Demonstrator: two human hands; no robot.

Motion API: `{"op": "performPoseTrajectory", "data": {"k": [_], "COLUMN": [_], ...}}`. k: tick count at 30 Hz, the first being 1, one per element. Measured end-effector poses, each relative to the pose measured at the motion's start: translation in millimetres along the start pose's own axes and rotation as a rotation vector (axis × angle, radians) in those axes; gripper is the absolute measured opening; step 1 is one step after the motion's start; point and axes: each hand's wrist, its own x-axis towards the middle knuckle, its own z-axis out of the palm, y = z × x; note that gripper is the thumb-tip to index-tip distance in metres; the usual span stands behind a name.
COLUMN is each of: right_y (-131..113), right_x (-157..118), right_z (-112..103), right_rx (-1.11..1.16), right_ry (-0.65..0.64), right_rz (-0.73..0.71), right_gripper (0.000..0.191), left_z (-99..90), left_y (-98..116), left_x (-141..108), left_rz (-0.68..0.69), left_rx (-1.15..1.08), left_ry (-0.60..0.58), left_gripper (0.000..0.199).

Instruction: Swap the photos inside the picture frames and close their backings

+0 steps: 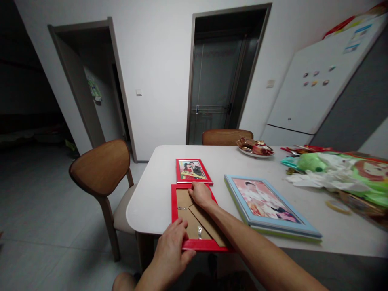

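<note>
So the red frame [194,226] is back side up near the counter's [151,194] near-left corner, and its bottom rail seems to poke past the near edge. The left hand [172,246] has its bottom-left corner gripped. The right hand [201,195] is curled at the far end; can't tell if it's pinching anything.

My worries: a hard shove away could bump the other red photo frame [194,171] just beyond it. Pressing on that overhang with the left hand off could tip it to the floor. Leaning the right forearm on the stand flap [209,225] might strain its hinge.

Right of that, a blue frame [269,202] tops a stack reaching toward the near edge. Plate [256,156] along the far edge, messy green plastic [366,176] toward the right. Wooden chair [101,173] off the left edge, fridge [312,89] back right, dark doorway [216,85] behind.
</note>
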Motion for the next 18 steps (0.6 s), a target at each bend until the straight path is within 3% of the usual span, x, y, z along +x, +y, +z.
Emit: {"op": "performPoseTrajectory", "data": {"k": [3,8,12,15,18], "right_y": [-2,-2,12,27,29], "right_x": [-1,-8,-24,-44,-73], "right_z": [-5,-22,-43,-59,-62], "right_rx": [0.047,0.175,0.308,0.512,0.969], "right_ry": [0.025,0.071,0.119,0.190,0.234], "right_rz": [-0.002,-0.080,-0.122,-0.019,0.190], "right_gripper": [0.029,0.025,0.022,0.028,0.030], "left_z": [-0.2,9.3,19.8,11.9,-6.9], "left_y": [1,11,14,13,21], "left_x": [-1,3,11,12,13], "left_rz": [-0.003,-0.002,0.064,0.071,0.073], "left_rx": [0.011,0.133,0.141,0.088,-0.087], "left_ry": [0.010,-0.056,-0.082,-0.043,0.085], "left_gripper": [0.030,0.047,0.046,0.045,0.037]}}
